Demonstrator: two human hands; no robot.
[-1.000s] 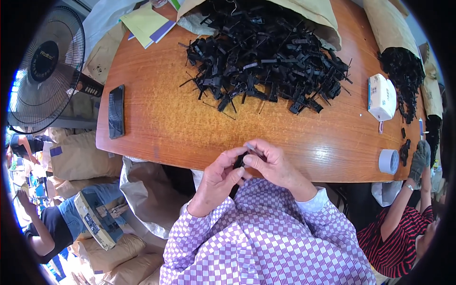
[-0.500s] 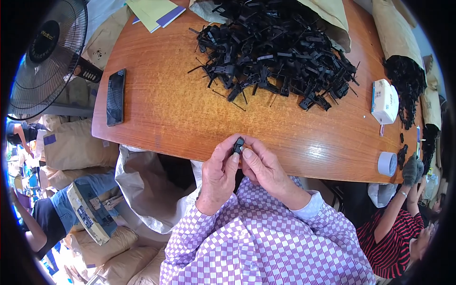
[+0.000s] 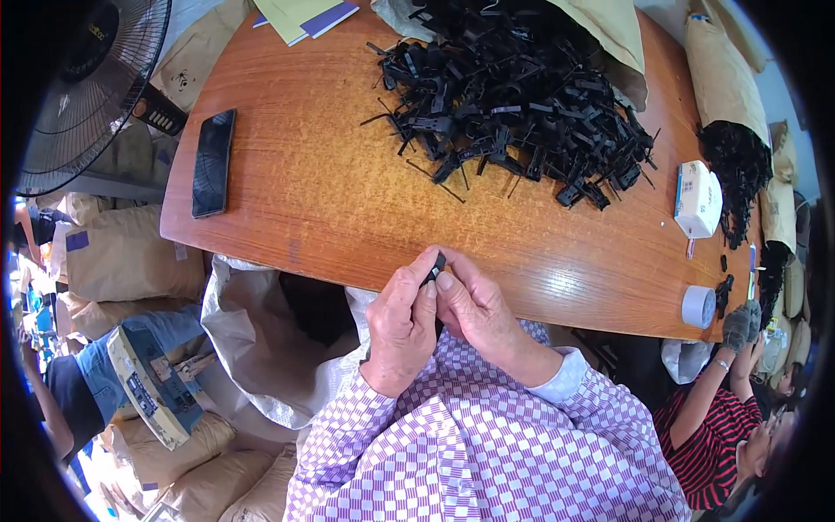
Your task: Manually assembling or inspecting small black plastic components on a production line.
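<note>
Both my hands meet just over the near edge of the wooden table [image 3: 348, 209], closed around a small black plastic part [image 3: 437, 264]. My left hand [image 3: 402, 326] pinches it from the left, and my right hand [image 3: 477, 309] grips it from the right with the thumb bent over it. Fingers cover most of the part, so its full shape is hidden. Beyond the hands, a large pile of black plastic parts [image 3: 522, 113] with thin prongs spreads from the mouth of a brown paper sack [image 3: 609, 43].
A black phone [image 3: 213, 163] lies at the left, near a fan [image 3: 96, 78]. Toward the right are a tissue pack [image 3: 698, 200] and a tape roll [image 3: 698, 306]. An open white woven sack [image 3: 252, 348] hangs below the table edge. A co-worker in a striped shirt [image 3: 718, 444] works at the right.
The view has shifted slightly. My fingers have closed further over the black plastic part, so less of it shows. Both hands remain together at the table edge.
</note>
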